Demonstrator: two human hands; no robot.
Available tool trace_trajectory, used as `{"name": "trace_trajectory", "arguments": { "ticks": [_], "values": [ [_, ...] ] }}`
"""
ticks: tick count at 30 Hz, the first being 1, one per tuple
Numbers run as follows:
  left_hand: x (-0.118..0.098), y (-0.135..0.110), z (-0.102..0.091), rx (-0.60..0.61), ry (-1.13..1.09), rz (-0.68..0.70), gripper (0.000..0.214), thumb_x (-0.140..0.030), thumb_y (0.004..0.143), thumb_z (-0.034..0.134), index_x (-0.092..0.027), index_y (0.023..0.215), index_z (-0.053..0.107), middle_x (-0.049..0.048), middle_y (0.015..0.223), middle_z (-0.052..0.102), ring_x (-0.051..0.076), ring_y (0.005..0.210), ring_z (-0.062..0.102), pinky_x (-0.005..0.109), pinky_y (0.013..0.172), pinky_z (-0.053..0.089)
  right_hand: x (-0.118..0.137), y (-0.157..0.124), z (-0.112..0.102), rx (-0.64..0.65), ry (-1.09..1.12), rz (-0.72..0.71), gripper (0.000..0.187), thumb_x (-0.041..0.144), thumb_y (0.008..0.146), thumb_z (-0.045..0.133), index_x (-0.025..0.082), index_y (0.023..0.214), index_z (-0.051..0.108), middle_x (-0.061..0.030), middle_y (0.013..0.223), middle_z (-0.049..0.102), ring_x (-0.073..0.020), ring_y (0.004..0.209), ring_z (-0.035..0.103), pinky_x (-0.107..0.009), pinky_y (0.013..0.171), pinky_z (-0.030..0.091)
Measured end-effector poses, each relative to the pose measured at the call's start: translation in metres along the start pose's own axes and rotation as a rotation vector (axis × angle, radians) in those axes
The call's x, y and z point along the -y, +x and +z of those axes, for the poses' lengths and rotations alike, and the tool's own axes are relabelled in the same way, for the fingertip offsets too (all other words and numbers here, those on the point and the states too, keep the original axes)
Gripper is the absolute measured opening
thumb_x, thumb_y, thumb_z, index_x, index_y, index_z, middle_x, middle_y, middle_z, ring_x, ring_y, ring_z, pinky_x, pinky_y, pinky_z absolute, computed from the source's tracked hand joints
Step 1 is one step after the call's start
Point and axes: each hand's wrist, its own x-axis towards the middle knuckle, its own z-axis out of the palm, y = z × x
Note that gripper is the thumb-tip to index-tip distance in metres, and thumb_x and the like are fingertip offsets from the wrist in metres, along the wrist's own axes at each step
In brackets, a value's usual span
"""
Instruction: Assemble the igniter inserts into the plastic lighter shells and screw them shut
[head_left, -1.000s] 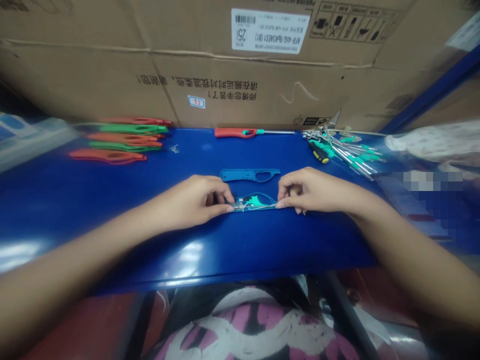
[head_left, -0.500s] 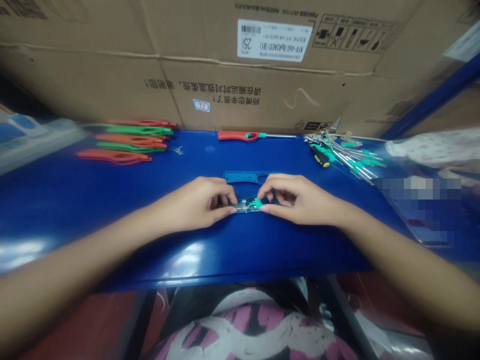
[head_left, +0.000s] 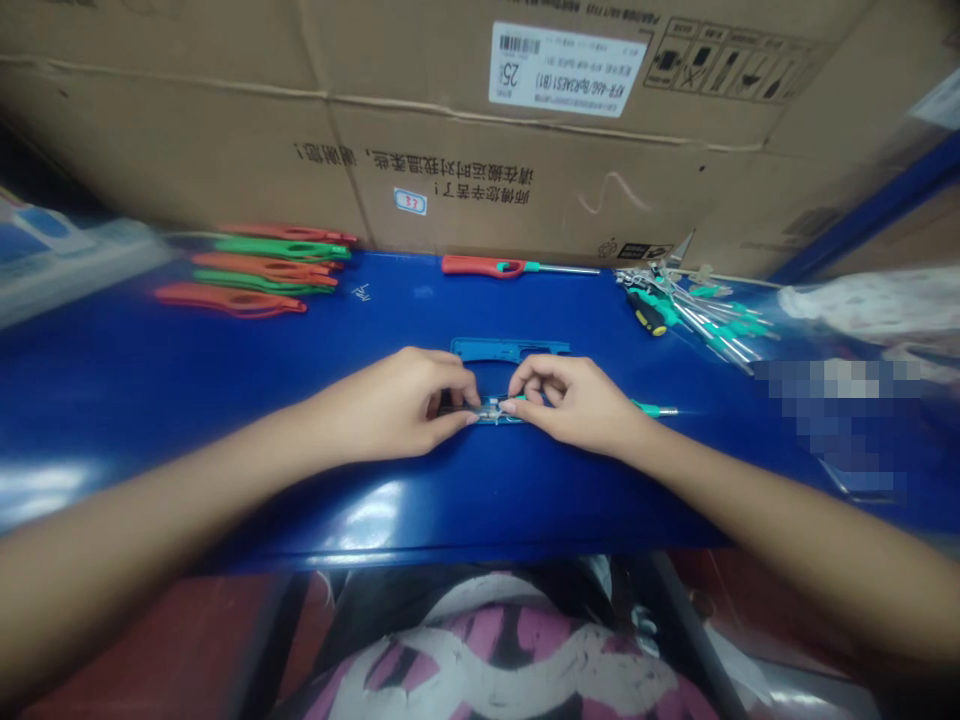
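Note:
My left hand (head_left: 397, 400) and my right hand (head_left: 577, 400) meet at the middle of the blue table (head_left: 225, 400), fingers pinched on a small blue lighter half-shell with green and clear inner parts (head_left: 491, 408). A thin metal tube with a green collar (head_left: 652, 409) sticks out to the right from under my right hand. A second blue half-shell (head_left: 510, 349) lies flat just behind the hands.
Orange and green shells (head_left: 255, 272) are stacked at the back left. An assembled red lighter (head_left: 510, 266) lies at the back middle. A pile of metal tubes with a screwdriver (head_left: 690, 305) sits back right. A large cardboard box (head_left: 450, 130) walls the rear.
My right hand slid left along the shell until its fingers met my left hand's, uncovering the metal tube at the right. The left hand stayed in place.

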Motion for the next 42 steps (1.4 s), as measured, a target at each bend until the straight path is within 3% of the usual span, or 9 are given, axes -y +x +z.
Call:
{"name": "trace_trajectory", "arguments": {
  "ticks": [7, 14, 23, 30, 42],
  "values": [
    [-0.0018, 0.0010, 0.0017, -0.013, 0.069, 0.026, 0.014, -0.026, 0.091, 0.062, -0.020, 0.100, 0.071, 0.0021, 0.086, 0.066, 0.013, 0.071, 0.061, 0.024, 0.063, 0.045, 0.0017, -0.0001, -0.0015, 0.019, -0.027, -0.014, 0.015, 0.032, 0.083, 0.068, 0.018, 0.087, 0.064, 0.0073, 0.062, 0.052, -0.0049, 0.047, 0.033, -0.023, 0.052, 0.027],
    [-0.0025, 0.0007, 0.0017, 0.004, 0.080, 0.025, 0.011, -0.025, 0.091, 0.061, -0.019, 0.094, 0.071, 0.0032, 0.088, 0.066, 0.014, 0.071, 0.061, 0.024, 0.063, 0.045, 0.0049, -0.0012, -0.0018, -0.005, -0.163, -0.043, 0.013, 0.033, 0.085, 0.066, 0.020, 0.087, 0.063, 0.0072, 0.062, 0.053, -0.0063, 0.050, 0.040, -0.023, 0.056, 0.029],
    [-0.0017, 0.0017, 0.0010, 0.022, 0.074, 0.039, 0.012, -0.023, 0.093, 0.060, -0.020, 0.094, 0.072, 0.0032, 0.088, 0.066, 0.014, 0.073, 0.061, 0.025, 0.065, 0.045, 0.0051, -0.0012, -0.0014, 0.019, -0.119, -0.043, 0.015, 0.033, 0.086, 0.067, 0.020, 0.089, 0.064, 0.0079, 0.060, 0.050, -0.0064, 0.050, 0.038, -0.023, 0.055, 0.029],
    [-0.0017, 0.0014, 0.0000, 0.023, 0.059, 0.046, 0.012, -0.024, 0.093, 0.060, -0.019, 0.094, 0.071, 0.0036, 0.089, 0.067, 0.014, 0.075, 0.062, 0.025, 0.066, 0.045, -0.0013, -0.0053, -0.0003, 0.023, -0.142, -0.321, 0.012, 0.022, 0.088, 0.062, 0.020, 0.097, 0.069, -0.0014, 0.088, 0.059, -0.0113, 0.072, 0.053, -0.024, 0.065, 0.038],
    [-0.0005, 0.0016, 0.0007, 0.010, 0.023, 0.064, 0.013, -0.023, 0.093, 0.061, -0.019, 0.095, 0.073, 0.0035, 0.089, 0.069, 0.014, 0.075, 0.064, 0.025, 0.068, 0.047, 0.0019, -0.0085, -0.0059, 0.125, -0.245, -0.314, 0.014, 0.026, 0.088, 0.063, 0.022, 0.101, 0.063, -0.0029, 0.102, 0.061, -0.0138, 0.077, 0.055, -0.027, 0.069, 0.039]
  ]
}}
